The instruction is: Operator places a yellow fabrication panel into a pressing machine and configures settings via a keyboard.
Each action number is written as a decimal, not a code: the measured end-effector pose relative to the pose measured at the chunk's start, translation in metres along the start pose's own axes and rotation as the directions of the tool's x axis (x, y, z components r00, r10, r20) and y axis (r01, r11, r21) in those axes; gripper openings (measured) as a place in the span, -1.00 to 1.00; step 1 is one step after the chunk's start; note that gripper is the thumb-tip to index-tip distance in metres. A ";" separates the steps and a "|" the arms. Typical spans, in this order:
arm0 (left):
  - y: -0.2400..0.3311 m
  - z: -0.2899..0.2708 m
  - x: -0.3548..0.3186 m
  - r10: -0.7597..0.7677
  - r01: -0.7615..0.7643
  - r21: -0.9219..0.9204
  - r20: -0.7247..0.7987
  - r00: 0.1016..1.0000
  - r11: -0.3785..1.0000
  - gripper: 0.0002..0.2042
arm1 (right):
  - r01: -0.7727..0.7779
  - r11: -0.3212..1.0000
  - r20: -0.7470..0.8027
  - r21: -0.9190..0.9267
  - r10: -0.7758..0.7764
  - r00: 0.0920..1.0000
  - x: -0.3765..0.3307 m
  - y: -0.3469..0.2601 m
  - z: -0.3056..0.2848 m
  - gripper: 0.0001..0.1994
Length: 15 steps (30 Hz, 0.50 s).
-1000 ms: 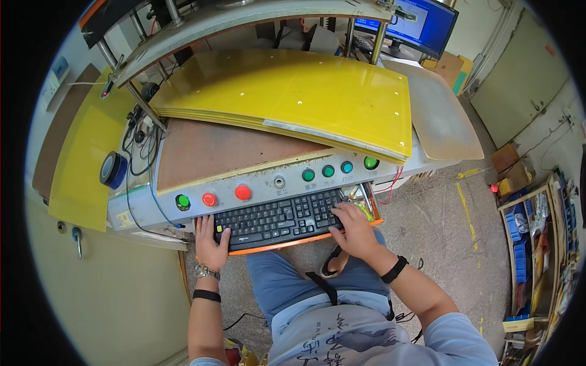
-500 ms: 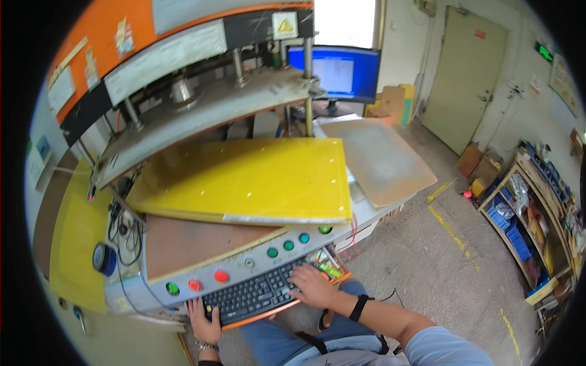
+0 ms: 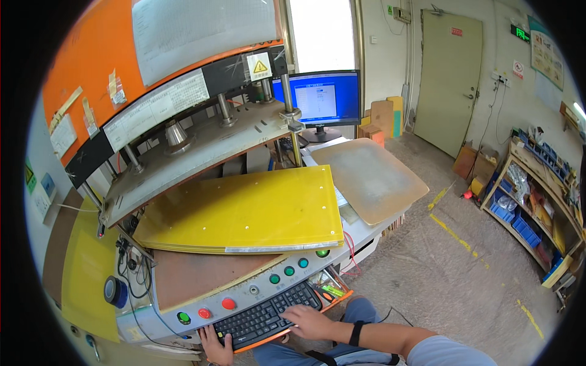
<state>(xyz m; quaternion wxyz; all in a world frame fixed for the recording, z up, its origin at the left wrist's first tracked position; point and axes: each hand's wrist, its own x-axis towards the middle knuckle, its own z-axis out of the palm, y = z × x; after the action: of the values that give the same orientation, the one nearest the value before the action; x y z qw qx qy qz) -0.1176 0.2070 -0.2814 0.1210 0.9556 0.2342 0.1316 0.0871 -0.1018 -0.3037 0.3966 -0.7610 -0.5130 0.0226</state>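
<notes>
Two empty, loosely spread hands (image 3: pixel 216 349) (image 3: pixel 307 322) at black keyboard (image 3: pixel 259 321), yellow-triangle warning label (image 3: pixel 259 65), white printed sheet (image 3: pixel 155 110)

Bright white light fills the window (image 3: pixel 322 36) at the back! To its right, a pale green door (image 3: pixel 448 82) stands shut in the whitish wall (image 3: pixel 387 67), a green sign (image 3: pixel 520 33) glowing beside it. Broken yellow stripes (image 3: pixel 450 232) run along the grey floor (image 3: pixel 415 280); at right, a wooden shelf (image 3: pixel 540 161) holds blue bins (image 3: pixel 526 230).
</notes>
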 end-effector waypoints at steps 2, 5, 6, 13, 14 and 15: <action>0.011 -0.006 -0.003 -0.036 0.036 -0.023 0.022 0.999 0.999 -0.23 | 0.052 0.999 0.078 0.016 -0.053 0.996 0.005 -0.006 0.014 -0.54; 0.011 -0.009 -0.001 -0.030 0.030 -0.013 -0.006 1.000 0.999 -0.24 | 0.080 0.995 0.054 -0.053 -0.077 0.996 -0.001 -0.008 0.016 -0.65; 0.012 -0.009 -0.002 -0.044 0.044 -0.020 -0.007 0.999 0.999 -0.26 | 0.079 0.995 0.059 -0.063 -0.075 0.995 -0.004 -0.006 0.018 -0.67; 0.012 -0.002 -0.003 -0.130 0.114 -0.222 -0.058 0.990 0.968 -0.34 | 0.040 0.999 0.134 -0.036 -0.035 0.990 0.006 -0.009 0.016 -0.62; 0.006 -0.002 -0.006 -0.135 0.124 -0.243 -0.031 0.990 0.962 -0.32 | 0.049 0.991 0.024 -0.127 -0.046 0.999 0.015 -0.018 0.017 -0.59; 0.001 -0.002 -0.010 -0.145 0.139 -0.262 -0.006 0.989 0.955 -0.30 | 0.051 0.975 -0.082 -0.214 -0.070 0.994 0.020 -0.025 0.017 -0.55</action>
<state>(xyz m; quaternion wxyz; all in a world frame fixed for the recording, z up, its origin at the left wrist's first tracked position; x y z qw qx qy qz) -0.1269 0.2020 -0.2810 0.2521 0.9103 0.2844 0.1641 0.0701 -0.0721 -0.2921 0.3364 -0.7832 -0.5171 -0.0783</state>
